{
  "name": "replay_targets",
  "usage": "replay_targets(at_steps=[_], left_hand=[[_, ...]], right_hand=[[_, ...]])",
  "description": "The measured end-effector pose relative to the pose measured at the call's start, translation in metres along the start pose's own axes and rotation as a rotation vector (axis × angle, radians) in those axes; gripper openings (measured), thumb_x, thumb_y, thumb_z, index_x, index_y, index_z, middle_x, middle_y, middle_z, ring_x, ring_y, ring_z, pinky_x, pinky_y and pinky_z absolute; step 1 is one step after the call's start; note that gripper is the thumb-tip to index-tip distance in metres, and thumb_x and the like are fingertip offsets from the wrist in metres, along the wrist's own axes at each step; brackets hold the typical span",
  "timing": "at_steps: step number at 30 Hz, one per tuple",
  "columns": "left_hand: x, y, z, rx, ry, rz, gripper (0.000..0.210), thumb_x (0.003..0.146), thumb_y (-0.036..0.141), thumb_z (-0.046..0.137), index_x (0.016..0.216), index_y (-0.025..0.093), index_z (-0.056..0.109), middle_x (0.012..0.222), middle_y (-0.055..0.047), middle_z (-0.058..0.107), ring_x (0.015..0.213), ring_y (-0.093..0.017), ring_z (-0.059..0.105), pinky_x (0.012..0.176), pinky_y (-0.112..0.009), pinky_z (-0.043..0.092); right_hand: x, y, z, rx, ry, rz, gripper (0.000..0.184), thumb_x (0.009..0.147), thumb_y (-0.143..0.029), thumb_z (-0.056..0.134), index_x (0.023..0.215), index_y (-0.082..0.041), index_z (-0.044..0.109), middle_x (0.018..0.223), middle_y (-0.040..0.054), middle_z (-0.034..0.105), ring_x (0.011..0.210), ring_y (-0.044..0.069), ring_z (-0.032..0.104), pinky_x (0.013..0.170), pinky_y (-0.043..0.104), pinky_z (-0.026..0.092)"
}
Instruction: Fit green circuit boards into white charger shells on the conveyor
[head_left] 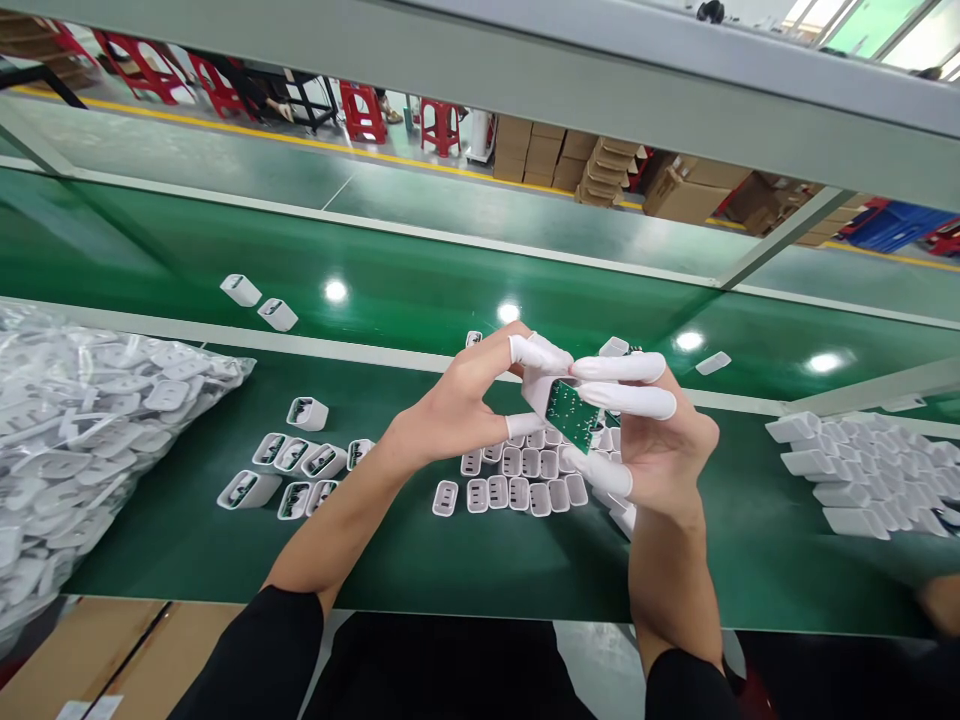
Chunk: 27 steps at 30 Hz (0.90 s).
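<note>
Above the bench, my left hand (461, 405), with white covers on its fingertips, grips a white plastic charger housing (535, 390) between thumb and fingers. My right hand (664, 445), also in white finger covers, pinches a green circuit board (571, 413). One end of the board is at the housing's open mouth; how deep it sits inside I cannot tell. Below both hands stand rows of white housings (519, 493) with slots visible inside. To the left is a group of housings with boards in them (292, 455).
A clear bag of white plastic parts (112, 420) lies at the left. Stacked white housings (862, 470) stand on the right. Beyond the white rail, a green belt (397, 300) carries a few housings (277, 314). A metal beam (480, 70) crosses overhead. Another person's blurred hand (941, 605) shows at right.
</note>
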<state>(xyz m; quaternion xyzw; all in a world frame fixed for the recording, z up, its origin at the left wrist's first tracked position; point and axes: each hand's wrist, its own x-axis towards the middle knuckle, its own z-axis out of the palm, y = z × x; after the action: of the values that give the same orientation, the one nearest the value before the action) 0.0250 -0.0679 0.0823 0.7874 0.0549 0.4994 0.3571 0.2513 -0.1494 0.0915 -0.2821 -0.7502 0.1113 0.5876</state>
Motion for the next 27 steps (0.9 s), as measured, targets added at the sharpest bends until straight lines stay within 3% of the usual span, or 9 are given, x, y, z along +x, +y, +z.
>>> replay_targets(at_steps=[5,14,18,22,27], left_hand=[[0.0,-0.001,0.001,-0.016,0.0,0.007,0.053,0.088,0.002,0.088,0.133,0.025,0.075,0.119,-0.006,0.076,0.094,-0.018,0.077,0.082,-0.035,0.071],[0.0,-0.004,0.003,-0.017,0.001,0.052,0.052,0.087,0.001,0.085,0.132,0.025,0.074,0.106,-0.002,0.073,0.09,-0.017,0.073,0.079,-0.034,0.069],[-0.002,-0.008,0.004,-0.034,0.017,-0.006,0.051,0.086,0.01,0.092,0.131,0.027,0.075,0.109,-0.003,0.073,0.092,-0.017,0.071,0.077,-0.031,0.068],[-0.004,-0.01,0.007,-0.03,0.089,-0.166,0.05,0.083,0.026,0.105,0.124,0.027,0.077,0.116,-0.005,0.076,0.098,-0.018,0.075,0.079,-0.029,0.069],[-0.002,-0.012,0.019,-0.057,0.246,-0.241,0.055,0.078,0.039,0.11,0.116,0.024,0.074,0.101,0.0,0.076,0.083,-0.015,0.075,0.081,-0.033,0.07]], right_hand=[[0.001,-0.001,0.0,-0.026,0.005,0.023,0.063,0.085,-0.028,0.102,0.143,-0.044,0.083,0.131,0.0061,0.082,0.109,0.033,0.08,0.089,0.056,0.072],[0.002,0.001,0.002,-0.058,-0.029,0.039,0.067,0.087,-0.023,0.1,0.148,-0.043,0.081,0.13,0.0061,0.079,0.111,0.031,0.079,0.093,0.055,0.07],[0.004,0.001,0.002,-0.194,-0.057,0.049,0.061,0.095,-0.028,0.095,0.152,-0.043,0.078,0.137,0.0081,0.077,0.122,0.035,0.077,0.101,0.06,0.069],[0.004,-0.003,-0.003,-0.353,-0.041,-0.017,0.069,0.098,-0.036,0.09,0.163,-0.041,0.068,0.14,0.0107,0.075,0.124,0.037,0.077,0.104,0.063,0.069],[-0.001,-0.005,-0.006,-0.67,-0.095,-0.12,0.079,0.093,-0.032,0.094,0.165,-0.042,0.062,0.134,0.0106,0.077,0.112,0.035,0.077,0.092,0.057,0.069]])
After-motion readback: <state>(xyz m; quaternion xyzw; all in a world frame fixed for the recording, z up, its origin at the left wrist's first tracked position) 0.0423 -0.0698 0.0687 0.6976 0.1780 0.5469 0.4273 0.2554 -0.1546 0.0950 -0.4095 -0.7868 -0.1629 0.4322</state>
